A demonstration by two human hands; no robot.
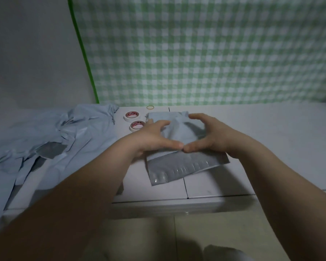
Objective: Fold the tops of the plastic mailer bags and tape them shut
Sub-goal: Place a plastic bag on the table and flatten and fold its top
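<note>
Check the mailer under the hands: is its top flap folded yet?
Unfolded: the grey flap of the mailer lies spread flat toward the camera, no tape on it. The left hand and right hand cup its body.

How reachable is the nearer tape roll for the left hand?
Probably yes: the nearer tape roll lies just beside the left hand with nothing between, though that hand must first release the mailer bag.

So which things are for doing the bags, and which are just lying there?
For the job: pale blue-grey plastic mailer bag, cupped by left hand and right hand; two white tape rolls with red-printed cores; heap of pale blue plastic mailer bags.
Just lying about: thin yellowish rubber band; green-and-white checked cloth.
</note>
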